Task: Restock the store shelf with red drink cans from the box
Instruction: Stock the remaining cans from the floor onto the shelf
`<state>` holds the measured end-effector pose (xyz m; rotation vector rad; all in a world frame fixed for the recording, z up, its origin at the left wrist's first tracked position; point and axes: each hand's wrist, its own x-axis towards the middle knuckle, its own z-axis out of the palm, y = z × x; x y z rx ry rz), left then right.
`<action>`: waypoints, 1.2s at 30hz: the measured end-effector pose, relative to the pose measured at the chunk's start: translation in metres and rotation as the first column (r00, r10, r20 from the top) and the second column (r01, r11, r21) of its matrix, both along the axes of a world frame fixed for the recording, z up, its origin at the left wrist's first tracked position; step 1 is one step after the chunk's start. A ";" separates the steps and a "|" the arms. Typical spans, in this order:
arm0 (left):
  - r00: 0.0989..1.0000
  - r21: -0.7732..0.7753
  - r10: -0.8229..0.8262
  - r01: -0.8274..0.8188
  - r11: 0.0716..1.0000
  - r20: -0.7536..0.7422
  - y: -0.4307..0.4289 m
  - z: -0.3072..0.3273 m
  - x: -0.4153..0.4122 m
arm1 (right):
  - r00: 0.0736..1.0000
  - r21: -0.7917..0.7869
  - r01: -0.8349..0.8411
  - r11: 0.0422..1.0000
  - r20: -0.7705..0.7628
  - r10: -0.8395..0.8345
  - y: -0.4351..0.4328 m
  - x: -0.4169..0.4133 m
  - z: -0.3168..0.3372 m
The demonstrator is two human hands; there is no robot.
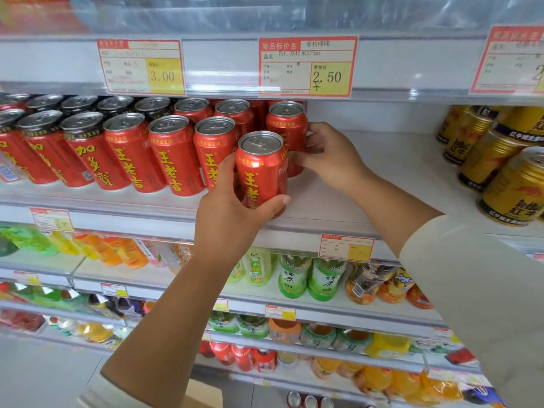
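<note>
Cans [173,154] stand in rows on the shelf [368,184], left.

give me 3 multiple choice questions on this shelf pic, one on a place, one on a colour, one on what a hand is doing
1. Where do the gold cans stand, relative to the red cans on the same shelf?
A. left of them
B. right of them
C. on top of them

2. What colour is the lettering on the front can in the left hand?
A. yellow
B. white
C. blue

3. What is the right hand doing?
A. hanging empty
B. holding a green bottle
C. holding the back can

Answers: 1 B, they fill the shelf's right end. 2 A, its characters are yellow. 3 C, its fingers curl round that red can.
</note>
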<state>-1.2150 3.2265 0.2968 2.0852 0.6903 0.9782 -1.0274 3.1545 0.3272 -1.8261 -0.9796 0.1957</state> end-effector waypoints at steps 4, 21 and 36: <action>1.000 0.000 -0.011 0.011 1.000 0.021 0.000 -0.002 0.000 | 1.000 0.010 -0.004 1.000 0.015 0.003 0.006 0.005 -0.003; 0.999 0.004 -0.010 0.009 1.000 0.054 -0.006 0.002 -0.001 | 0.999 0.040 -0.039 0.998 0.002 0.039 0.023 0.010 -0.013; 0.970 -0.118 -0.243 0.242 0.963 0.005 0.007 0.014 -0.017 | 0.939 -0.022 -0.329 0.944 -0.114 0.324 -0.033 -0.038 -0.001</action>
